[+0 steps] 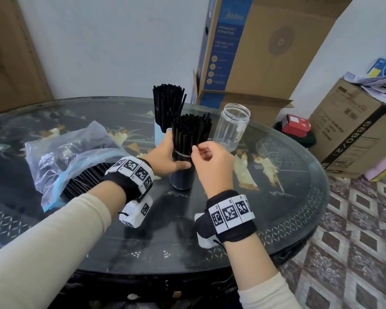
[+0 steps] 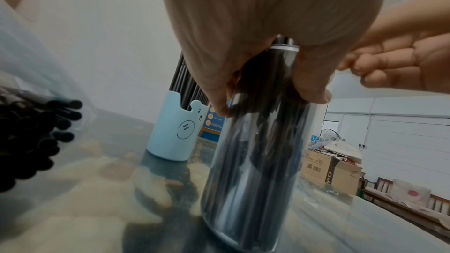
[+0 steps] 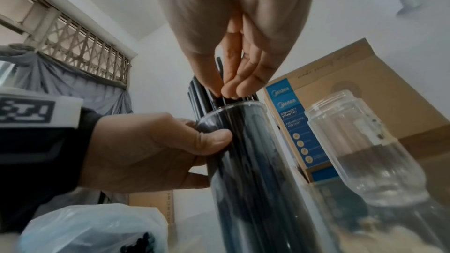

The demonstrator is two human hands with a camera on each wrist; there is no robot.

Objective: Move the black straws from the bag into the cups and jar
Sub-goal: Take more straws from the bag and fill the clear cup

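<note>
A clear glass cup (image 1: 181, 175) packed with black straws (image 1: 191, 130) stands mid-table. My left hand (image 1: 174, 152) grips it just under the rim, thumb in front, fingers behind. In the left wrist view the left fingers (image 2: 214, 91) wrap the cup (image 2: 248, 161). My right hand (image 1: 195, 150) pinches a straw (image 3: 220, 68) just above the cup's rim (image 3: 233, 107). A light blue bear cup (image 1: 159, 136), also full of straws, stands behind. An empty clear jar (image 1: 232, 126) is to the right. The plastic bag (image 1: 76, 150) lies on the left with straws (image 1: 85, 181) sticking out.
The round glass-topped table (image 1: 165, 230) is dark and patterned. Tall cardboard boxes (image 1: 250, 52) stand behind it, and another box (image 1: 354, 134) sits on the tiled floor at the right. A small red box (image 1: 295, 123) lies past the table's far edge.
</note>
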